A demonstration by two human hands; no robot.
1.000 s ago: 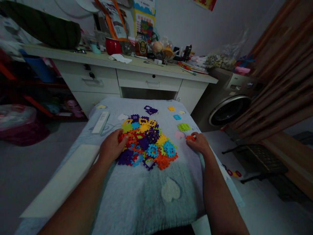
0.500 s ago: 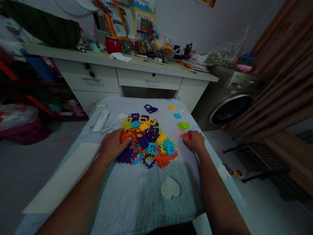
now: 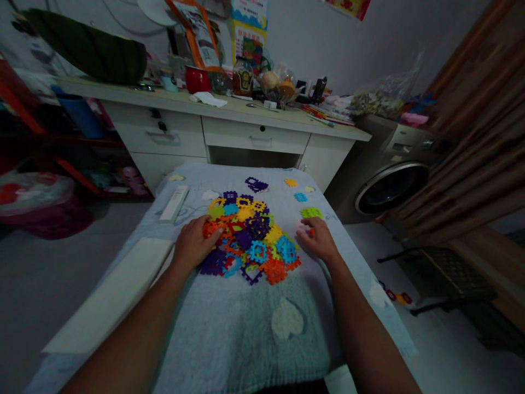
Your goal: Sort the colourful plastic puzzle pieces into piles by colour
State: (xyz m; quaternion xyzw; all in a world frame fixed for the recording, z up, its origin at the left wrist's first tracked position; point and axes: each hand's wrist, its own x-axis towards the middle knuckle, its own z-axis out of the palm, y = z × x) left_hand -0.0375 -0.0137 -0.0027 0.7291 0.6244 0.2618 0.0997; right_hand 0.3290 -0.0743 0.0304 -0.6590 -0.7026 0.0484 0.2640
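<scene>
A heap of toothed plastic building pieces [image 3: 245,237] in purple, orange, yellow, blue, green and red lies mid-table. My left hand [image 3: 194,242] rests against the heap's left edge, thumb and fingers apart, touching orange pieces. To the right of the heap, my right hand [image 3: 319,238] is closed around an orange building piece [image 3: 312,233], mostly hidden by the fingers. Just beyond that hand lie green pieces [image 3: 311,212], a blue piece [image 3: 300,197] and a yellow piece [image 3: 291,183]. Several purple pieces [image 3: 256,185] lie behind the heap.
A blue-grey cloth [image 3: 229,328] with heart patterns covers the table. On its left lie a white box [image 3: 174,204] and a long pale board [image 3: 110,295]. Behind stands a cluttered desk [image 3: 238,131], with a washing machine [image 3: 381,169] and a low stool [image 3: 445,271] at the right.
My right hand has shifted slightly left towards the heap, and less of the orange piece shows in it. My left hand stays at the heap. The camera view has shifted a little.
</scene>
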